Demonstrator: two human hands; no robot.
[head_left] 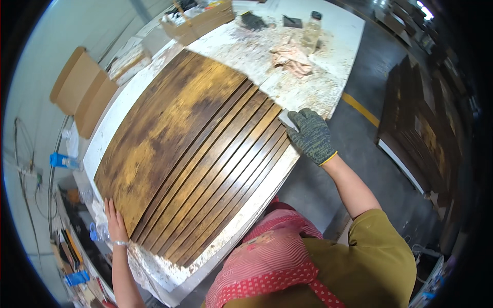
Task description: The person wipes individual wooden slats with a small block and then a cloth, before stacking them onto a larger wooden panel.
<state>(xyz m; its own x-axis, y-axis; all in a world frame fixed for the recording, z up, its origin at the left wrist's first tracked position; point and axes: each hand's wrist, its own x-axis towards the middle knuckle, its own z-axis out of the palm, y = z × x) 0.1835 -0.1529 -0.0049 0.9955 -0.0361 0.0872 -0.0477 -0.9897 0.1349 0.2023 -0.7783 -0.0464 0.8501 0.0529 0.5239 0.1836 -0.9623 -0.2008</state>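
A wide brown-stained wooden panel (169,133) lies flat on a white, paint-spattered worktable (303,87), with several narrow dark strips (226,174) side by side along its near edge. My right hand (310,134), in a grey-green knit glove, grips the far end of the outermost strips at the table's right edge. My bare left hand (115,222), a thin bracelet on the wrist, rests flat against the panel's left end, fingers together.
A crumpled rag (291,56), a plastic bottle (311,32) and a cardboard tray of supplies (197,20) sit at the table's far end. Cardboard boxes (84,92) stand on the left. Stacked dark panels (421,128) lie on the floor at right.
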